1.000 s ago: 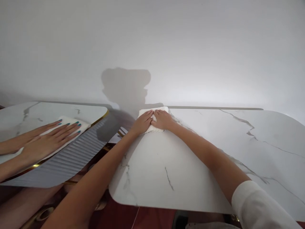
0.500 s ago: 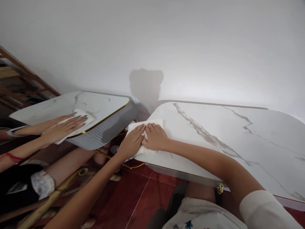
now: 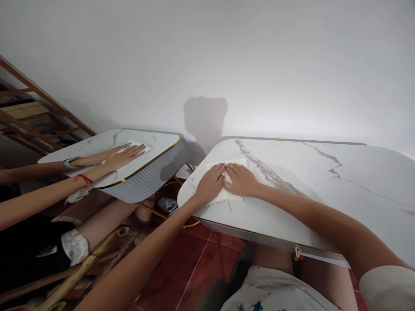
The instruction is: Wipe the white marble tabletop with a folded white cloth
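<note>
A white cloth (image 3: 222, 196) lies flat on the left part of a white marble-patterned tabletop (image 3: 324, 172) with rounded corners. My left hand (image 3: 210, 183) presses on the cloth, fingers stretched forward. Beside it, my right hand (image 3: 240, 179) also rests flat on the cloth, its fingertips close to those of my left hand. Both palms face down, and part of the cloth is hidden beneath them. A gold-coloured knob (image 3: 297, 252) sits on the table's front side.
At the left, another person's hands (image 3: 121, 159) press a white cloth (image 3: 145, 149) on a second marble-patterned table (image 3: 162, 137). Behind both tables stands a pale wall (image 3: 292, 65). A wooden rack (image 3: 48, 97) leans at the far left, above a red tiled floor (image 3: 194, 259).
My hands and the cloth have moved right across the tabletop, away from its left edge. The other person's hands and cloth have also shifted right and farther back.
</note>
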{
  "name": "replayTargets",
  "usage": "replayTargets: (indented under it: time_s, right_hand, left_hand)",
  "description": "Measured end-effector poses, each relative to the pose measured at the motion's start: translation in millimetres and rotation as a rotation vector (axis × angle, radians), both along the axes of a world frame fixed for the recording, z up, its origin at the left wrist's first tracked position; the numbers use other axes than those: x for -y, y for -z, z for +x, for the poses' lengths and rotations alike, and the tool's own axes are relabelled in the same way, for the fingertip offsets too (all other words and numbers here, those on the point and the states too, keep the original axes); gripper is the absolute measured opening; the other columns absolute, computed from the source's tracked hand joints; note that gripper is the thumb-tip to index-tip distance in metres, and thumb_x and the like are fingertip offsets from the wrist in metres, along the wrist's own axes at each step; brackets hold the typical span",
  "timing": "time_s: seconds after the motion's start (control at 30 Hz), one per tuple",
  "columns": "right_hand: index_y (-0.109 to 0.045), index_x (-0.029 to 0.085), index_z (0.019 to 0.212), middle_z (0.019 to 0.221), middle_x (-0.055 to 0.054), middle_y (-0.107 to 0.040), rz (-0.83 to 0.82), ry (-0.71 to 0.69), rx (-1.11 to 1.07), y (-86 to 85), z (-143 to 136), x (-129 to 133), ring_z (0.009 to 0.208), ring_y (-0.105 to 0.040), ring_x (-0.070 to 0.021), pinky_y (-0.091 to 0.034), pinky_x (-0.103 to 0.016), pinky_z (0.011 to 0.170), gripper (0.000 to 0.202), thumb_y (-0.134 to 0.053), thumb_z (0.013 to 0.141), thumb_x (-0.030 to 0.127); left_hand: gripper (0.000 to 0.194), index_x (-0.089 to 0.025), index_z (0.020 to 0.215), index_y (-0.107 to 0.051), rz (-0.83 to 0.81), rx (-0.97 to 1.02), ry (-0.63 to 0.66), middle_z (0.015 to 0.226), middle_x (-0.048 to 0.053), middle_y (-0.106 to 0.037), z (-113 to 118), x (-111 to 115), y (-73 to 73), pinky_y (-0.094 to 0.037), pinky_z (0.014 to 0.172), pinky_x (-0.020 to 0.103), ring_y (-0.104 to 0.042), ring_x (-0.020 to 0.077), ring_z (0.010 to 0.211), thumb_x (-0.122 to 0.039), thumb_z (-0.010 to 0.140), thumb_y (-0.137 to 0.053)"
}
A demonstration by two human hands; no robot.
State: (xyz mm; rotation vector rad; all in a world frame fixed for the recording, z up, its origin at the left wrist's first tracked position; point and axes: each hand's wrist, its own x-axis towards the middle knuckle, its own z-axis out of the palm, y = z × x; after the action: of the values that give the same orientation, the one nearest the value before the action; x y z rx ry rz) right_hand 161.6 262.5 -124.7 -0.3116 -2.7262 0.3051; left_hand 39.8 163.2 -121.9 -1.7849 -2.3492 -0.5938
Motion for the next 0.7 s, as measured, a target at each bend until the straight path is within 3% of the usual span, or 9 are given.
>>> replayTargets:
  time_s: [0.4, 0.57, 0.7]
  right_hand:
    - [-0.043, 0.005, 0.133, 0.140, -0.016, -0.043, 0.018, 0.067, 0.002, -2.6, -103, -93, 0.130, -0.035, -0.0263, -0.023, -0.038, 0.108, 0.055, -0.040, 0.089, 0.038]
    - [-0.038, 0.007, 0.137, 0.143, -0.015, -0.039, -0.007, 0.138, 0.026, -2.8, -120, -132, 0.132, -0.032, -0.0258, -0.021, -0.038, 0.108, 0.057, -0.038, 0.089, 0.038]
    - [-0.037, 0.006, 0.138, 0.143, -0.015, -0.039, 0.003, 0.215, 0.055, -6.0, -110, -161, 0.132, -0.032, -0.0261, -0.023, -0.037, 0.108, 0.057, -0.035, 0.090, 0.037]
  left_hand:
    - [0.045, -0.014, 0.122, -0.053, 0.081, 0.004, 0.035, 0.132, 0.007, -0.053, -115, -106, 9.8, -0.030, 0.110, 0.036, -0.044, 0.0180, 0.125, -0.023, 0.084, -0.030]
    - [0.044, -0.017, 0.123, -0.053, 0.094, -0.014, 0.055, 0.132, 0.005, -0.053, -131, -152, 8.3, -0.033, 0.108, 0.034, -0.045, 0.0170, 0.124, -0.020, 0.084, -0.032]
    - [0.045, -0.014, 0.125, -0.051, 0.094, -0.024, 0.146, 0.132, 0.008, -0.053, -122, -190, 2.7, -0.035, 0.106, 0.032, -0.046, 0.0173, 0.123, -0.019, 0.084, -0.033]
